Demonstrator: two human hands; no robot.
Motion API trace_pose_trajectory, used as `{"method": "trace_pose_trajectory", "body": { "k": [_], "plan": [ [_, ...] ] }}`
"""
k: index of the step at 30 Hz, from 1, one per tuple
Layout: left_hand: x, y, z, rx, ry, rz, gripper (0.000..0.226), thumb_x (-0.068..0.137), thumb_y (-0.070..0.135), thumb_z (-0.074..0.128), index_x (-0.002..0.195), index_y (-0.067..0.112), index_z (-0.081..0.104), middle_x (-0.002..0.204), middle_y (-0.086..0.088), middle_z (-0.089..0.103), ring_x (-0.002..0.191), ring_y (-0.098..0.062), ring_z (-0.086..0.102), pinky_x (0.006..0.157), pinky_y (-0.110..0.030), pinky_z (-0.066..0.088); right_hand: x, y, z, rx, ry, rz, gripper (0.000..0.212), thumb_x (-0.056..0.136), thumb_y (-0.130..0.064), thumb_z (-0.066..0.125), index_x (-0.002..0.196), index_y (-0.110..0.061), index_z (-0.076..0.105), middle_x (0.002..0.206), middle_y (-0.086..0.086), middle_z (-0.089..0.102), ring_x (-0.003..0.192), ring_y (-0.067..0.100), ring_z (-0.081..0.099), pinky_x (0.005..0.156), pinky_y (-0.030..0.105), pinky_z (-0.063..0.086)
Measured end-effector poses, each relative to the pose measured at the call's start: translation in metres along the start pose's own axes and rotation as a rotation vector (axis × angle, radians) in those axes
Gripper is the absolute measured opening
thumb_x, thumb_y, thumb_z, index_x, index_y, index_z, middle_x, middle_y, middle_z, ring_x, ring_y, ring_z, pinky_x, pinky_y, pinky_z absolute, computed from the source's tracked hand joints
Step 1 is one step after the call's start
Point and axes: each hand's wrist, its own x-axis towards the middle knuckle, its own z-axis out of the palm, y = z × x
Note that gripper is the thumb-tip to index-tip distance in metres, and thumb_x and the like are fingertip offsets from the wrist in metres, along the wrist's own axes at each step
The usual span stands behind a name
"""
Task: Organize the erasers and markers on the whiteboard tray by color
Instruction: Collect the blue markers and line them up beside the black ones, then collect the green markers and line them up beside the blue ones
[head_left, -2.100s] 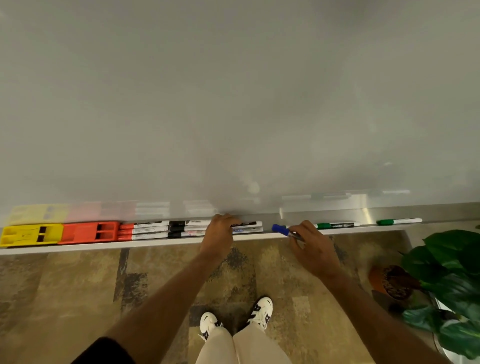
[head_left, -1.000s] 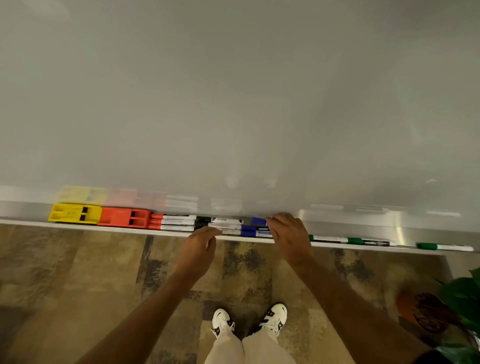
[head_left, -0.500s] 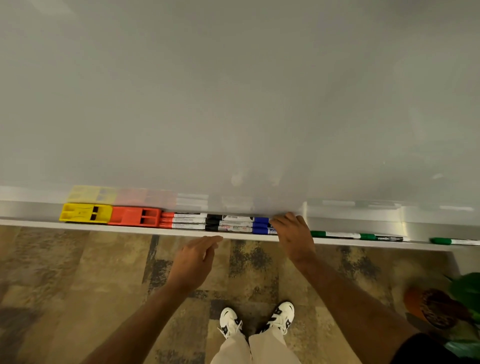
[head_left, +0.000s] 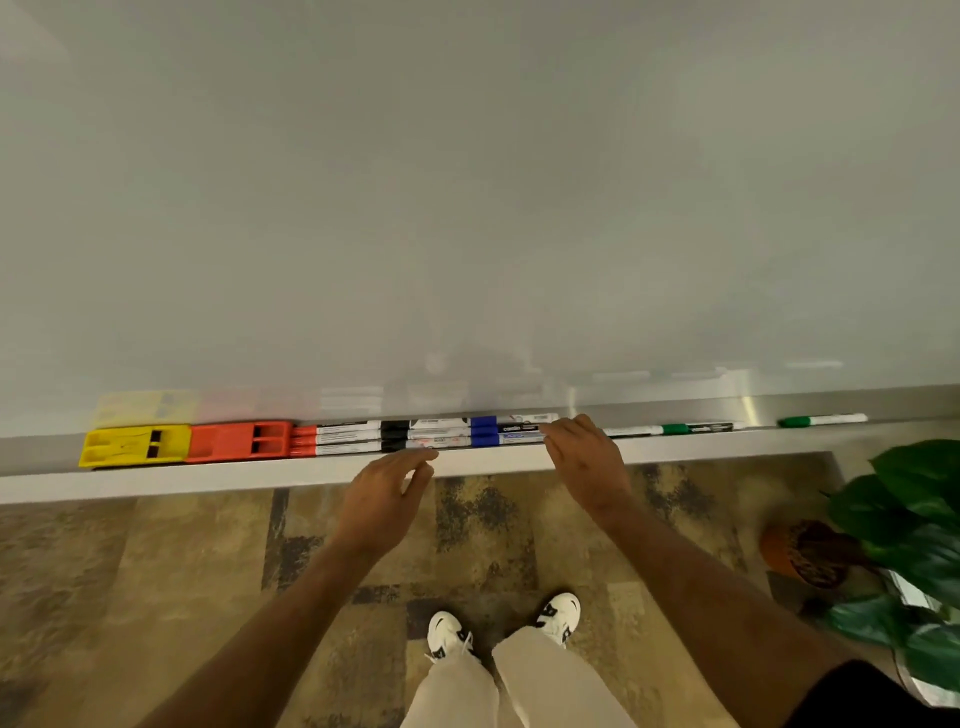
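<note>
On the whiteboard tray (head_left: 208, 475) a yellow eraser (head_left: 132, 445) lies at the left, with an orange-red eraser (head_left: 236, 440) touching its right side. Right of them run stacked rows of red markers (head_left: 337, 438), black markers (head_left: 426, 433) and blue markers (head_left: 506, 430), end to end. My right hand (head_left: 584, 462) rests at the right ends of the blue markers, fingers touching them, gripping nothing. In front of the tray edge hovers my left hand (head_left: 387, 496), fingers apart and empty. Farther right lie a green marker pair (head_left: 675, 429) and a lone green marker (head_left: 821, 420).
The whiteboard (head_left: 467, 208) fills the upper view. A potted plant (head_left: 914, 525) with big leaves stands on the floor at the right, below the tray's end. My feet in white shoes (head_left: 449, 634) stand on patterned carpet under the tray.
My right hand carried a blue marker left and set it with the other blue ones, then let go. My left hand drew back from the black markers to just off the tray edge.
</note>
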Motion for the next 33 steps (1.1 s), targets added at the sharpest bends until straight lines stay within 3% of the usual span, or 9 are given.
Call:
{"method": "trace_pose_trajectory", "body": {
  "k": [5, 15, 21, 25, 29, 33],
  "plan": [
    [0.017, 0.049, 0.015, -0.078, 0.0, 0.023, 0.022, 0.095, 0.035, 0.055, 0.114, 0.031, 0.066, 0.112, 0.011, 0.069, 0.096, -0.009, 0.063, 0.075, -0.031, 0.053, -0.031, 0.046, -0.031, 0.02, 0.045, 0.124, 0.014, 0.087, -0.009, 0.062, 0.099, -0.012, 0.069, 0.09, 0.004, 0.07, 0.084, 0.023, 0.06, 0.06, 0.031, 0.049],
    [0.061, 0.174, 0.119, -0.108, -0.07, 0.06, 0.02, 0.094, 0.031, 0.057, 0.111, 0.028, 0.066, 0.107, 0.01, 0.068, 0.093, -0.009, 0.061, 0.077, -0.024, 0.048, -0.092, 0.193, -0.062, 0.083, 0.033, 0.244, 0.024, 0.092, -0.014, 0.059, 0.114, -0.009, 0.067, 0.114, 0.011, 0.069, 0.108, 0.028, 0.061, 0.088, 0.041, 0.052],
    [0.098, 0.222, 0.177, 0.05, -0.159, 0.059, 0.025, 0.095, 0.022, 0.052, 0.114, 0.018, 0.067, 0.116, 0.001, 0.066, 0.102, -0.021, 0.061, 0.085, -0.035, 0.049, -0.106, 0.275, -0.073, 0.084, 0.031, 0.285, 0.021, 0.092, -0.015, 0.06, 0.112, -0.011, 0.067, 0.112, 0.01, 0.069, 0.104, 0.028, 0.062, 0.087, 0.04, 0.051],
    [0.117, 0.234, 0.2, 0.267, -0.242, 0.084, 0.021, 0.096, 0.016, 0.041, 0.09, 0.016, 0.062, 0.093, -0.003, 0.063, 0.084, -0.027, 0.062, 0.071, -0.041, 0.052, -0.109, 0.315, -0.079, 0.082, 0.046, 0.33, 0.02, 0.091, -0.017, 0.062, 0.111, -0.014, 0.067, 0.112, 0.008, 0.069, 0.103, 0.026, 0.062, 0.086, 0.037, 0.05],
    [0.133, 0.231, 0.213, 0.482, -0.322, 0.183, 0.023, 0.094, 0.014, 0.047, 0.105, 0.022, 0.066, 0.104, 0.001, 0.065, 0.092, -0.021, 0.062, 0.079, -0.035, 0.052, -0.107, 0.345, -0.087, 0.079, 0.06, 0.342, 0.018, 0.092, -0.015, 0.06, 0.107, -0.012, 0.068, 0.106, 0.007, 0.07, 0.096, 0.025, 0.06, 0.079, 0.036, 0.051],
    [0.14, 0.228, 0.223, 0.625, -0.36, 0.246, 0.025, 0.092, 0.012, 0.053, 0.111, 0.022, 0.065, 0.11, 0.004, 0.063, 0.099, -0.018, 0.059, 0.082, -0.032, 0.052, -0.098, 0.363, -0.091, 0.098, 0.064, 0.403, 0.021, 0.091, -0.012, 0.061, 0.11, -0.008, 0.068, 0.11, 0.012, 0.069, 0.101, 0.029, 0.059, 0.081, 0.042, 0.053]
  ]
}}
